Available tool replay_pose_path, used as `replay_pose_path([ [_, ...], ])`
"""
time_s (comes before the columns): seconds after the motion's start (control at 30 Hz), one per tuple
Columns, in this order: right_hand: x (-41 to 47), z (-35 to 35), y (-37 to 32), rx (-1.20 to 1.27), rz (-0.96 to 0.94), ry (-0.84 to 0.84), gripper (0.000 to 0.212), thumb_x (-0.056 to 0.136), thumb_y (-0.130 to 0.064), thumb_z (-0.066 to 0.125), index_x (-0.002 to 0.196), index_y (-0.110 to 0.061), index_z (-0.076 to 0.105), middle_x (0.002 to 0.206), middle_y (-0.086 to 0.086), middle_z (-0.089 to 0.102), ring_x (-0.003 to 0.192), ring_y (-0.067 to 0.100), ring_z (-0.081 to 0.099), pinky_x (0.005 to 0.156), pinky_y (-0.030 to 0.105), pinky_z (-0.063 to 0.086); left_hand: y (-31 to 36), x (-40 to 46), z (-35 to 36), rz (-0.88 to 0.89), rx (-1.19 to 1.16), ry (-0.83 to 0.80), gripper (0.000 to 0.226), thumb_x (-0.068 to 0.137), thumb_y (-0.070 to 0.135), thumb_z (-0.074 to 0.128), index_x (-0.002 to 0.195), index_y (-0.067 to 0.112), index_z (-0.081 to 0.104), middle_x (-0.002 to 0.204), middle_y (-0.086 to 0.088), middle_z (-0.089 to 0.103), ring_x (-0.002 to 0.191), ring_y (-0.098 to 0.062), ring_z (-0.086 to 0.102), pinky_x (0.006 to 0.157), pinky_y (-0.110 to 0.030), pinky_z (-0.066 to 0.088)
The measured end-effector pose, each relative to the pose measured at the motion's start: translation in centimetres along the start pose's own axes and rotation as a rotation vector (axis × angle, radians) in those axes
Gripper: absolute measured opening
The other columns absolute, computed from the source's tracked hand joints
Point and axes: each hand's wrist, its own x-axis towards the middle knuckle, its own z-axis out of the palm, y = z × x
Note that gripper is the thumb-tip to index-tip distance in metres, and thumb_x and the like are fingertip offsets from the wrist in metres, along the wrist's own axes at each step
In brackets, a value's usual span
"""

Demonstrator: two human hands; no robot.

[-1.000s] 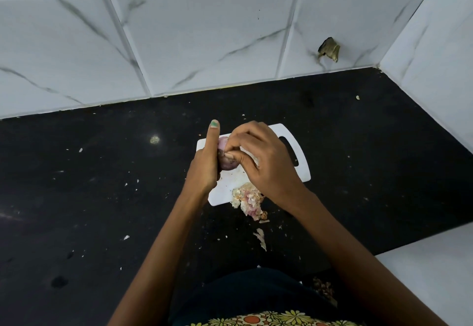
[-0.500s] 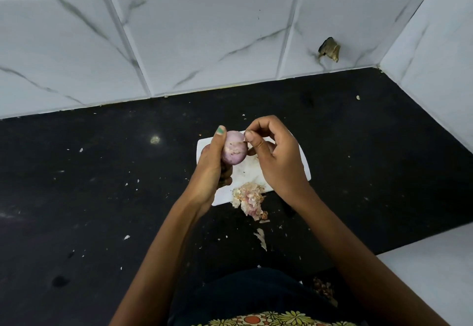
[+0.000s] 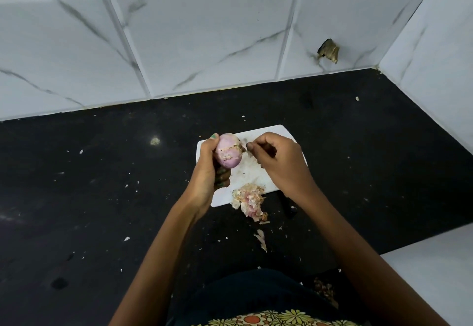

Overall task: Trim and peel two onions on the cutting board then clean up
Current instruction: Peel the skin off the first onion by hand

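A single wide-angle camera worn on the head looks forward and steeply down, close over the black table [image 3: 76,197], with the white cutting board [image 3: 258,172] near mid-frame and the tiled wall [image 3: 204,31] across the top.

Dim, even light — soft focus, bowed edges.

onion [image 3: 228,153] in left hand [image 3: 207,172] above board [image 3: 249,169]

Pink-purple onion [image 3: 228,153], white cutting board [image 3: 258,172], black countertop [image 3: 102,197], grey-veined white tiles [image 3: 204,31].
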Motion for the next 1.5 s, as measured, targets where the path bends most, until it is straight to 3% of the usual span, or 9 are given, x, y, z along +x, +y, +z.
replay_pose_path([
  [0.2,0.2,-0.9,-1.4,0.12,-0.001,-0.091,0.014,0.085,-0.003,0.064,0.09,-0.016,0.065,0.093,-0.004,0.066,0.081,0.004,0.063,0.065,0.014,0.05,0.1,0.0,0.0,-0.021,-0.079,-0.001,0.06,0.098,0.054,0.025,0.086,0.004,0.058,0.052,0.002,0.032,0.049,-0.01,0.023,0.043,-0.019,0.029],
  [0.33,0.2,-1.3,-2.4,0.233,-0.03,-0.144,0.008,0.088,-0.009,0.065,0.095,-0.011,0.069,0.088,-0.008,0.066,0.08,0.005,0.063,0.068,0.023,0.054,0.2,-0.3,0.3,-0.012,-0.183,-0.039,0.06,0.097,0.04,0.021,0.062,0.013,0.063,0.058,-0.004,0.025,0.05,-0.013,0.019,0.043,-0.022,0.021],
  [0.5,-0.4,-0.9,-2.9,0.241,-0.068,-0.235,0.018,0.081,-0.012,0.074,0.098,-0.012,0.067,0.096,0.002,0.066,0.083,0.012,0.065,0.068,0.026,0.055,0.5,-0.7,0.8,0.0,-0.221,-0.028,0.04,0.094,0.033,0.02,0.068,0.015,0.045,0.061,-0.004,0.022,0.056,-0.017,0.015,0.052,-0.031,0.014],
  [0.7,-0.8,-0.3,-3.4,0.305,-0.019,-0.189,0.019,0.077,-0.011,0.078,0.09,-0.009,0.064,0.086,-0.003,0.066,0.078,0.013,0.065,0.064,0.02,0.052,0.0,-0.5,1.1,0.028,-0.139,0.044,0.048,0.096,0.037,0.02,0.066,0.016,0.051,0.054,0.002,0.031,0.051,-0.011,0.024,0.046,-0.024,0.024],
  [0.9,-0.7,-0.1,-3.3,0.327,0.051,-0.203,0.025,0.073,0.0,0.076,0.078,-0.016,0.058,0.073,-0.004,0.062,0.065,0.004,0.059,0.061,0.017,0.048,-0.3,-0.4,1.3,0.081,0.06,0.106,0.045,0.079,0.048,0.022,0.074,0.015,0.053,0.056,0.005,0.044,0.057,-0.01,0.035,0.051,-0.024,0.033],
  [1.13,-0.7,-0.3,-2.7,0.381,0.056,-0.237,0.019,0.065,-0.007,0.072,0.077,-0.014,0.059,0.072,-0.002,0.061,0.066,0.009,0.058,0.062,0.022,0.051,-0.5,-0.4,1.6,0.057,0.024,0.116,0.043,0.084,0.045,0.023,0.071,0.015,0.051,0.055,0.005,0.043,0.055,-0.01,0.034,0.049,-0.024,0.031],
  [1.23,-0.8,-0.4,-2.7,0.385,0.031,-0.253,0.018,0.067,-0.002,0.069,0.079,-0.012,0.061,0.074,0.002,0.061,0.068,0.01,0.058,0.064,0.022,0.051,-0.4,-0.6,1.7,0.04,-0.021,0.126,0.05,0.098,0.035,0.017,0.069,0.014,0.051,0.055,0.003,0.043,0.056,-0.011,0.033,0.049,-0.025,0.03],
  [1.4,-0.5,-0.6,-2.3,0.371,0.022,-0.255,0.022,0.076,0.011,0.065,0.083,-0.01,0.065,0.077,0.004,0.065,0.072,0.015,0.064,0.07,0.035,0.058,0.1,-0.8,2.0,0.011,-0.109,0.11,0.054,0.098,0.033,0.016,0.062,0.013,0.05,0.048,0.004,0.044,0.048,-0.009,0.031,0.046,-0.024,0.027],
  [1.5,-0.3,-0.7,-2.1,0.422,0.049,-0.277,0.02,0.081,0.011,0.062,0.085,-0.007,0.067,0.076,0.004,0.068,0.068,0.016,0.067,0.066,0.029,0.057,-0.1,-0.6,1.7,-0.003,-0.155,0.106,0.056,0.097,0.035,0.017,0.058,0.015,0.051,0.05,0.001,0.043,0.048,-0.01,0.027,0.043,-0.023,0.024],
])
